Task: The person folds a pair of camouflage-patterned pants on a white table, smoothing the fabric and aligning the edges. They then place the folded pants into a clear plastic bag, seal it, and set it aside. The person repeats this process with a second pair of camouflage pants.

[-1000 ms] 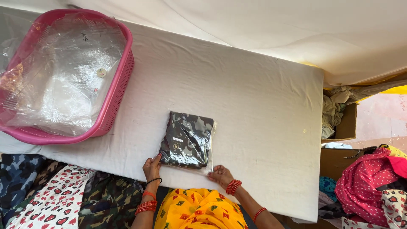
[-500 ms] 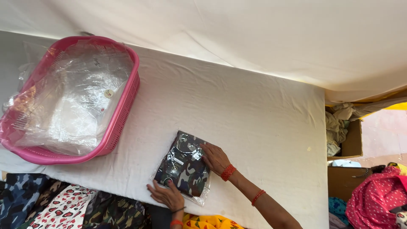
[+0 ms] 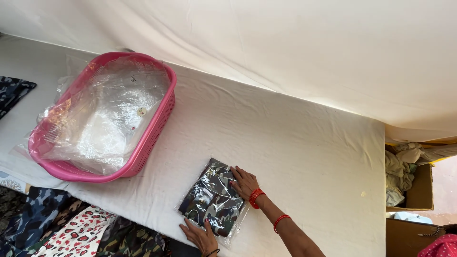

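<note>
A: What lies around the packet?

B: A pink basket (image 3: 143, 152) holding clear plastic bags (image 3: 104, 114) sits well apart, up and to the left on the white-covered worktop (image 3: 295, 143). Patterned fabrics (image 3: 71, 228) pile below the near edge, and a cardboard box (image 3: 419, 190) of cloth stands past the right end. A dark camouflage piece (image 3: 14, 90) shows at the far left.

A: Is there open room?

B: Bare worktop stretches right of and behind the packet. The packet itself lies close to the near edge.

A: And the hands?

B: The bagged camouflage garment (image 3: 214, 200) lies flat. The right hand (image 3: 243, 183), open and palm down, presses its upper right corner. The left hand (image 3: 200, 235), fingers spread, rests on its lower edge, gripping nothing.
</note>
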